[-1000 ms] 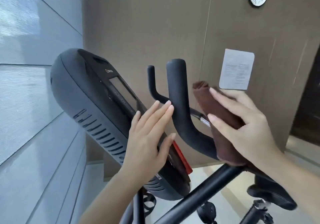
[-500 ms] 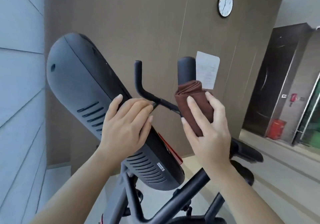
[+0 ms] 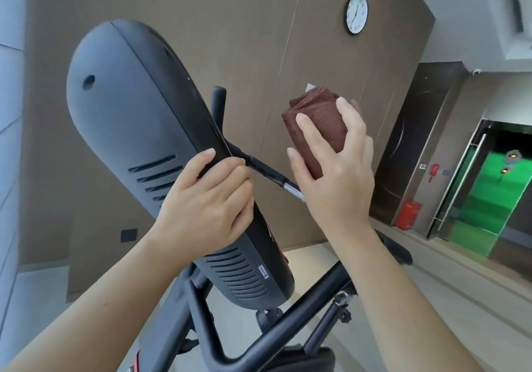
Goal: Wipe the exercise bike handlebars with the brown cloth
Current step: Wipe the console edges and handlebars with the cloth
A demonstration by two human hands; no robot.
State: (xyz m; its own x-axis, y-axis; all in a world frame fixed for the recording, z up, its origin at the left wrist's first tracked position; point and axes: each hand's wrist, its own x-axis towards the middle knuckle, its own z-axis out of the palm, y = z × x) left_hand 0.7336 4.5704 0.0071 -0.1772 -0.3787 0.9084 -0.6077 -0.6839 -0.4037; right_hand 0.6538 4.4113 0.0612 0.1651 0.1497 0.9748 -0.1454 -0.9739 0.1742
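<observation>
My right hand (image 3: pixel 334 175) is wrapped around the brown cloth (image 3: pixel 319 121), and the cloth covers the upright end of the near handlebar horn so that the horn is hidden. The far horn of the handlebar (image 3: pixel 218 103) sticks up behind the console, and its cross bar (image 3: pixel 267 174) runs from the console to my right hand. My left hand (image 3: pixel 207 204) grips the edge of the bike's grey console housing (image 3: pixel 129 124) where the bar comes out.
The bike frame tubes (image 3: pixel 290 322) cross below my arms. A brown panelled wall with a clock (image 3: pixel 356 13) stands behind the bike. To the right are a dark door (image 3: pixel 414 147), a red box (image 3: pixel 406 214) on the floor and a glass door with green beyond (image 3: pixel 489 193).
My right hand has slid the cloth up the horn until it covers the tip. My left hand has shifted from lying flat on the console to gripping its edge. The view has swung left.
</observation>
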